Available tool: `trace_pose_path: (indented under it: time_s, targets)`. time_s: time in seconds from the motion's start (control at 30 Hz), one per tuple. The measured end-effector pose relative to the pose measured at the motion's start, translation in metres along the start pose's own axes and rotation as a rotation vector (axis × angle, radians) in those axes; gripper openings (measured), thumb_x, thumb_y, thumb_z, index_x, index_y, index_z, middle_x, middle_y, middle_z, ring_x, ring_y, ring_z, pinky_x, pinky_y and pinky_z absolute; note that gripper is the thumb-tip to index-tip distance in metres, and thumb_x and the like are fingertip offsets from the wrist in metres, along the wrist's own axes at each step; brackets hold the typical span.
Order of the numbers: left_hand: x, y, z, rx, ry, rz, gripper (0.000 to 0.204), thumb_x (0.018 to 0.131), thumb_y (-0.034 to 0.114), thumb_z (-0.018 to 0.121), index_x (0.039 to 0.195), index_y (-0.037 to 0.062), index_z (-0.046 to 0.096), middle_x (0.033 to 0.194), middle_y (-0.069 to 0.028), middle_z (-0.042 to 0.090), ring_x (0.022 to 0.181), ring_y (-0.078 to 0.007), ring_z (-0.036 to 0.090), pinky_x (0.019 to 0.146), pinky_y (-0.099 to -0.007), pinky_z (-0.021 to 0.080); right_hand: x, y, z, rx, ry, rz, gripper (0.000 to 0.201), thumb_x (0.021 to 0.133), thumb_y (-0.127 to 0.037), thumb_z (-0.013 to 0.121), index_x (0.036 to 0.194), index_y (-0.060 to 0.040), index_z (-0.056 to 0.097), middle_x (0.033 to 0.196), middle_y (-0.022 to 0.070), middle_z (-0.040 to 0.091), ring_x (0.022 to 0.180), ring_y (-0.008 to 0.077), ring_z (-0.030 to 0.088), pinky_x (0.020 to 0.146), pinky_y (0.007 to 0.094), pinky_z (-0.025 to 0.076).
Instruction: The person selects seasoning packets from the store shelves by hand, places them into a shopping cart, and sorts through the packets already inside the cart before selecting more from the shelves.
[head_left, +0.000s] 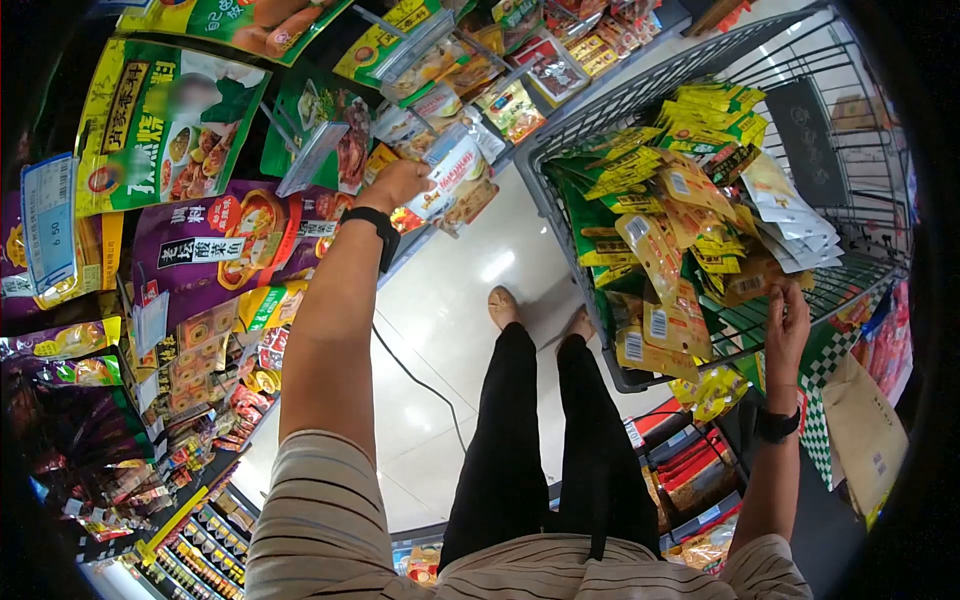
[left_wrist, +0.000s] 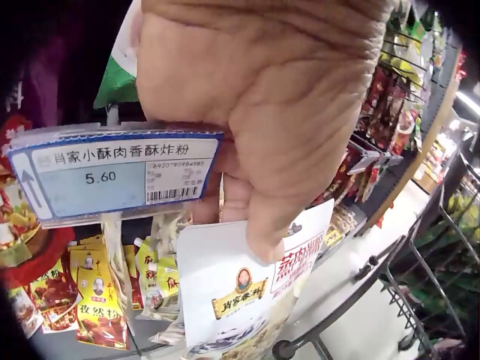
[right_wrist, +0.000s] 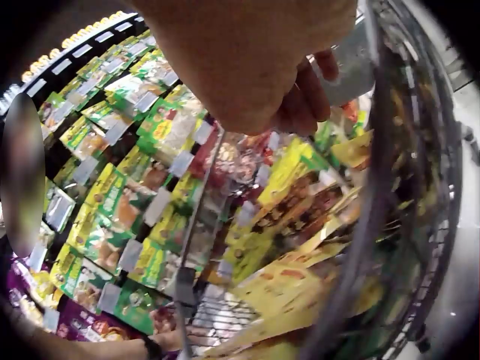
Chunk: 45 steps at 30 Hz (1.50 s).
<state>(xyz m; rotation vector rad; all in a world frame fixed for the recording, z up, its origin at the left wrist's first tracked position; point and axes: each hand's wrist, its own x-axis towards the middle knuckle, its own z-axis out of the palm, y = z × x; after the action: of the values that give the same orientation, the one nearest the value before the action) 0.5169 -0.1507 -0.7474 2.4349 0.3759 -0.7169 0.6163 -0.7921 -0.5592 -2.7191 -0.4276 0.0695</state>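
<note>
My left hand (head_left: pixel 400 186) pinches the top edge of a white seasoning packet (head_left: pixel 455 178) beside the hanging shelf packets. Up close in the left wrist view, the thumb (left_wrist: pixel 266 232) lies across the packet's front, with other fingers behind it. A blue-and-white price tag (left_wrist: pixel 120 176) covers part of that hand. At the near right side of the shopping cart (head_left: pixel 570 190) is my right hand (head_left: pixel 788 325), its fingertips by a golden packet (head_left: pixel 750 284). The fingers (right_wrist: pixel 311 94) of that hand hang loosely curled in the right wrist view, with nothing visible in their grasp.
Yellow, golden and silvery packets (head_left: pixel 790 215) are heaped in the cart. Shelves of hanging packets, including a purple one (head_left: pixel 215 240), line my left. Another shelf (head_left: pixel 690 470) stands low on the right. Pale floor (head_left: pixel 420 420) lies between, with a thin black cable (head_left: pixel 425 385).
</note>
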Motion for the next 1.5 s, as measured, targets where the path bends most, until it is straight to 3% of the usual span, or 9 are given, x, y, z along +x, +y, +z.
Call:
trace_pose_path:
  time_s: [0.07, 0.23, 0.47, 0.67, 0.87, 0.97, 1.07, 1.17, 1.5]
  targets:
    - [-0.011, 0.021, -0.01, 0.066, -0.089, -0.034, 0.03, 0.086, 0.03, 0.071, 0.106, 0.0075, 0.072, 0.102, -0.0187, 0.071, 0.098, -0.0366, 0.068, 0.086, -0.043, 0.052, 0.001, -0.047, -0.005, 0.134, 0.016, -0.023, 0.015, 0.092, -0.004, 0.06, 0.107, -0.002, 0.063, 0.098, 0.0144, 0.064, 0.091, 0.0309, 0.062, 0.087, 0.0388, 0.047]
    - [-0.018, 0.035, 0.004, 0.504, 0.011, 0.309, 0.016, 0.088, 0.025, 0.066, 0.096, 0.0135, 0.074, 0.091, -0.0122, 0.073, 0.092, -0.0314, 0.069, 0.082, -0.0456, 0.051, 0.005, -0.184, -0.009, 0.328, -0.218, -0.209, 0.025, 0.083, 0.005, 0.063, 0.107, -0.0009, 0.067, 0.103, 0.0162, 0.066, 0.098, 0.0342, 0.064, 0.087, 0.0391, 0.05]
    - [-0.069, 0.081, 0.011, 0.514, 0.186, 0.523, 0.014, 0.083, 0.009, 0.061, 0.088, 0.0115, 0.073, 0.081, -0.0115, 0.069, 0.089, -0.0285, 0.066, 0.084, -0.0432, 0.047, -0.019, -0.275, 0.058, 0.476, -0.512, -0.407, 0.046, 0.083, -0.005, 0.073, 0.127, -0.0047, 0.058, 0.121, 0.0179, 0.062, 0.106, 0.0369, 0.064, 0.089, 0.0428, 0.054]
    - [-0.135, 0.13, -0.009, 0.427, 0.18, 0.68, 0.011, 0.079, 0.005, 0.06, 0.087, 0.0057, 0.066, 0.085, -0.0117, 0.066, 0.093, -0.0295, 0.062, 0.086, -0.0431, 0.046, -0.05, -0.295, 0.107, 0.284, -0.483, -0.43, 0.059, 0.083, -0.014, 0.071, 0.135, 0.0031, 0.049, 0.138, 0.0234, 0.05, 0.132, 0.0403, 0.045, 0.114, 0.047, 0.036]
    - [-0.221, 0.181, -0.052, 0.307, 0.129, 0.741, 0.006, 0.08, 0.006, 0.065, 0.086, 0.0036, 0.066, 0.086, -0.0105, 0.064, 0.092, -0.0278, 0.061, 0.089, -0.0416, 0.046, -0.053, -0.309, 0.08, 0.244, -0.514, -0.517, 0.062, 0.082, -0.016, 0.072, 0.137, 0.0032, 0.049, 0.137, 0.0243, 0.048, 0.137, 0.0399, 0.039, 0.12, 0.0471, 0.027]
    - [-0.257, 0.206, -0.074, 0.259, 0.1, 0.727, 0.006, 0.078, 0.006, 0.069, 0.082, 0.0037, 0.065, 0.086, -0.009, 0.064, 0.091, -0.027, 0.06, 0.09, -0.0411, 0.047, -0.041, -0.318, 0.046, 0.22, -0.382, -0.618, 0.049, 0.081, -0.015, 0.071, 0.126, 0.0009, 0.057, 0.125, 0.0208, 0.057, 0.129, 0.0377, 0.049, 0.112, 0.046, 0.037]
    - [-0.287, 0.236, -0.101, 0.241, 0.095, 0.698, 0.008, 0.076, 0.005, 0.071, 0.08, 0.0041, 0.064, 0.085, -0.0084, 0.063, 0.09, -0.0269, 0.061, 0.089, -0.0413, 0.047, -0.043, -0.323, 0.025, 0.152, -0.649, -0.662, 0.028, 0.081, -0.013, 0.068, 0.108, -0.0038, 0.063, 0.103, 0.0134, 0.064, 0.106, 0.0311, 0.063, 0.092, 0.0425, 0.05]
    - [-0.304, 0.259, -0.123, 0.259, 0.128, 0.742, 0.011, 0.073, 0.004, 0.072, 0.081, 0.0044, 0.064, 0.085, -0.0072, 0.065, 0.086, -0.0265, 0.063, 0.088, -0.0427, 0.049, -0.04, -0.318, -0.01, 0.247, -0.538, -0.713, 0.015, 0.08, -0.01, 0.064, 0.094, -0.0067, 0.064, 0.084, 0.0066, 0.065, 0.081, 0.0252, 0.067, 0.07, 0.0379, 0.053]
    - [-0.315, 0.348, -0.162, 0.066, 0.481, 0.874, 0.037, 0.074, 0.026, 0.081, 0.102, 0.0041, 0.069, 0.111, -0.0125, 0.066, 0.108, -0.0323, 0.063, 0.097, -0.0517, 0.048, -0.004, -0.255, -0.143, 0.23, -0.126, -0.749, 0.015, 0.078, -0.013, 0.065, 0.091, -0.0075, 0.062, 0.076, 0.0051, 0.059, 0.068, 0.0254, 0.064, 0.059, 0.0363, 0.051]
